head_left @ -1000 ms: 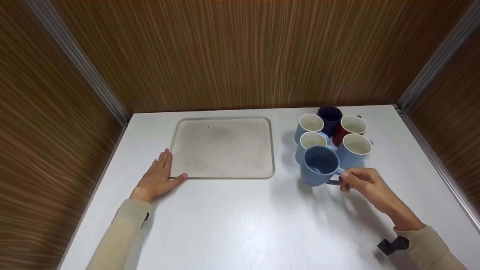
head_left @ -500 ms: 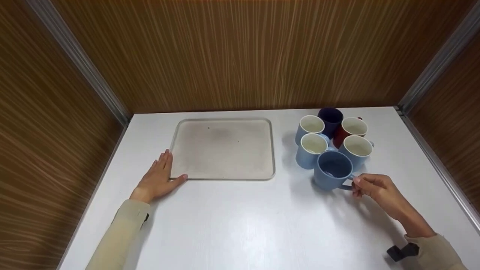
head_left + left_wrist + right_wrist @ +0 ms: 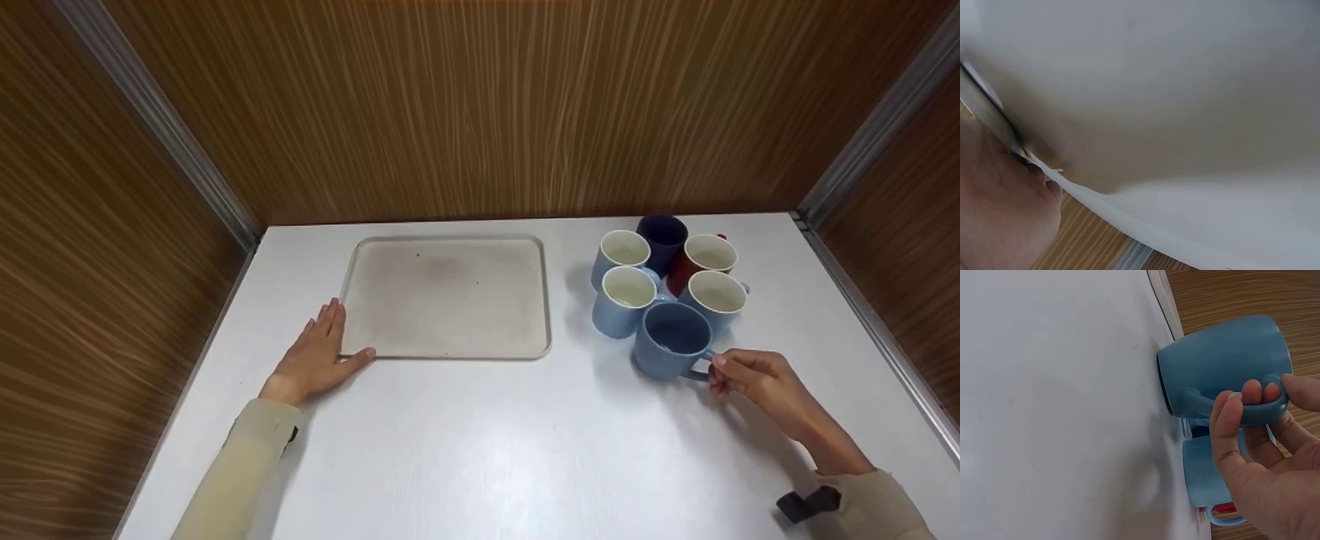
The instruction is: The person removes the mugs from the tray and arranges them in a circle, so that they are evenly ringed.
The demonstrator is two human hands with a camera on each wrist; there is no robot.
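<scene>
My right hand (image 3: 765,386) grips the handle of a blue-grey mug (image 3: 664,352), its fingers curled through the loop in the right wrist view. The mug stands upright at the near side of a group of mugs, its base at the table surface. Close behind it are a light blue mug (image 3: 619,311) on the left and another light blue mug (image 3: 712,304) on the right, both white inside. On the other side, my left hand (image 3: 315,358) lies flat with straight fingers at the near left corner of a beige tray (image 3: 450,300).
Farther back in the group stand a third light blue mug (image 3: 606,262), a dark purple mug (image 3: 662,240) and a red mug (image 3: 681,271). The white table (image 3: 465,435) is bounded by wood-grain panels (image 3: 480,112) at the back and both sides.
My right hand has moved the blue-grey mug rightward and down, from overlapping the left light blue mug to standing in front of the group. My left hand and the tray stay put.
</scene>
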